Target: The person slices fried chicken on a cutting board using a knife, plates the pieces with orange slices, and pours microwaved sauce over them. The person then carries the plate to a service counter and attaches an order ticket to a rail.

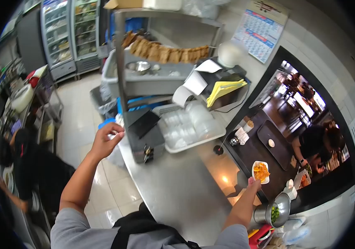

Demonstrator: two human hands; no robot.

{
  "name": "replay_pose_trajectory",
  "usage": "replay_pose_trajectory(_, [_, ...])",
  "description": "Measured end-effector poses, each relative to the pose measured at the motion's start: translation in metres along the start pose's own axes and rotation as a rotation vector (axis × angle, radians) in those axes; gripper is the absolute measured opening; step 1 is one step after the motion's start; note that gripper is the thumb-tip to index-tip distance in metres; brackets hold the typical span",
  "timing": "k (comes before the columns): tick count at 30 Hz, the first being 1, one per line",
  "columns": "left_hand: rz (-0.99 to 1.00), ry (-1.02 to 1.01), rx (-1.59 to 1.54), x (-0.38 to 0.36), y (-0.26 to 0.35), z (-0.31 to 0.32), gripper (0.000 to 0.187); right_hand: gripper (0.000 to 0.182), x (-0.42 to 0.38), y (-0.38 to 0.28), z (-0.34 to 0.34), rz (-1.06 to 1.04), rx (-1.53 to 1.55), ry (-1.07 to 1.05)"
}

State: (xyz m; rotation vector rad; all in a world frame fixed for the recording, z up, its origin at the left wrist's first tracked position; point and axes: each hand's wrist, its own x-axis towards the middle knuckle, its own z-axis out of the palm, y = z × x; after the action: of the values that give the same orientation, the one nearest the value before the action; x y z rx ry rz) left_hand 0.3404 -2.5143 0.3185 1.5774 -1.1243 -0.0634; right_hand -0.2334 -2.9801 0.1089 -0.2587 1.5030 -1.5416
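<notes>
At the pass window, my right hand (254, 184) grips the near edge of a small white dish (261, 172) filled with orange, chip-like food. The dish is over the dark counter (244, 154), near a dark tray (275, 145) with a small white cup (271, 142) on it. Raised above the left edge of the steel table (173, 182), my left hand (107, 139) has its fingers bent and thumb pressed toward them; whether it holds anything small is hidden. A black box (145, 139) stands just right of that hand.
A white basket (217, 135) of plastic containers sits behind the steel table. Metal bowls (279, 209) with green pieces stand right of my right arm. One person (320, 141) leans beyond the window; another (40, 170) works at the left counter. A shelf post (120, 62) rises ahead.
</notes>
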Motion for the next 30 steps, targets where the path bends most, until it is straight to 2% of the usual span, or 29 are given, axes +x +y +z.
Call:
replay_pose_trajectory(1, [0.076, -0.070, -0.015, 0.038, 0.010, 0.013, 0.016, 0.040, 0.002, 0.004, 0.006, 0.004, 0.033, 0.027])
replay_pose_trajectory(3, [0.225, -0.169, -0.030, 0.102, 0.031, 0.041, 0.016, 0.042, 0.000, -0.001, -0.004, 0.010, 0.082, 0.105])
replay_pose_trajectory(5, [0.340, -0.195, -0.011, 0.154, 0.037, 0.072, 0.021, 0.044, -0.003, -0.001, 0.008, 0.035, 0.080, 0.144])
replay_pose_trajectory(6, [0.222, -0.238, 0.001, 0.175, 0.037, 0.085, 0.026, 0.046, -0.004, 0.000, 0.010, 0.023, 0.117, 0.083])
replay_pose_trajectory(9, [0.401, -0.196, 0.070, 0.227, 0.055, 0.119, 0.043, 0.054, 0.040, 0.017, 0.014, -0.012, 0.196, -0.132])
replay_pose_trajectory(10, [0.426, -0.172, 0.060, 0.239, 0.062, 0.130, 0.048, 0.064, 0.053, 0.024, 0.013, -0.055, 0.210, -0.250])
replay_pose_trajectory(12, [0.536, -0.121, 0.087, 0.263, 0.060, 0.153, 0.058, 0.072, 0.039, 0.021, 0.015, 0.109, 0.300, -0.316])
replay_pose_trajectory(13, [0.627, -0.089, 0.120, 0.276, 0.050, 0.161, 0.063, 0.063, 0.045, 0.040, 0.008, 0.039, 0.134, -0.427])
replay_pose_trajectory(14, [0.589, -0.145, 0.112, 0.284, 0.047, 0.168, 0.065, 0.042, 0.030, 0.057, -0.001, -0.124, 0.094, -0.646])
replay_pose_trajectory(15, [0.600, -0.167, 0.136, 0.291, 0.044, 0.174, 0.065, 0.023, 0.004, 0.057, -0.008, -0.199, -0.260, -0.612])
replay_pose_trajectory(16, [0.645, -0.167, 0.123, 0.300, 0.031, 0.181, 0.061, 0.020, -0.053, 0.067, -0.006, -0.207, -0.205, -0.437])
replay_pose_trajectory(17, [0.612, -0.195, -0.031, 0.304, 0.026, 0.188, 0.054, 0.017, -0.086, 0.077, -0.021, -0.193, -0.217, -0.563])
replay_pose_trajectory(18, [0.560, -0.218, -0.004, 0.308, 0.021, 0.191, 0.047, 0.015, -0.119, 0.087, -0.035, -0.177, -0.229, -0.690])
replay_pose_trajectory(19, [0.428, -0.194, 0.074, 0.297, 0.043, 0.188, 0.039, 0.012, -0.153, 0.096, -0.050, -0.161, -0.240, -0.815])
replay_pose_trajectory(20, [0.431, -0.199, 0.040, 0.301, 0.039, 0.192, 0.034, 0.014, -0.179, 0.109, -0.060, -0.061, -0.333, -0.696])
replay_pose_trajectory(22, [0.437, -0.187, -0.036, 0.316, 0.026, 0.196, 0.025, 0.017, -0.206, 0.133, -0.093, -0.132, -0.518, -0.769])
replay_pose_trajectory(23, [0.444, -0.169, -0.080, 0.321, 0.021, 0.197, 0.022, 0.019, -0.215, 0.150, -0.110, -0.111, -0.517, -0.767])
replay_pose_trajectory(25, [0.490, -0.155, -0.080, 0.344, -0.006, 0.199, 0.022, 0.022, -0.225, 0.156, -0.133, -0.122, -0.582, -0.716])
replay_pose_trajectory(26, [0.396, -0.154, -0.075, 0.348, -0.005, 0.197, 0.024, 0.024, -0.242, 0.152, -0.145, -0.149, -0.650, -0.669])
replay_pose_trajectory(28, [0.469, -0.106, -0.310, 0.355, -0.001, 0.199, 0.026, 0.028, -0.268, 0.143, -0.169, -0.224, -0.762, -0.611])
replay_pose_trajectory(29, [0.485, -0.031, 0.007, 0.371, -0.013, 0.193, 0.028, 0.029, -0.273, 0.136, -0.186, -0.272, -0.805, -0.612])
replay_pose_trajectory(30, [0.326, -0.031, 0.193, 0.349, 0.026, 0.181, 0.030, 0.031, -0.280, 0.129, -0.199, -0.323, -0.855, -0.642])
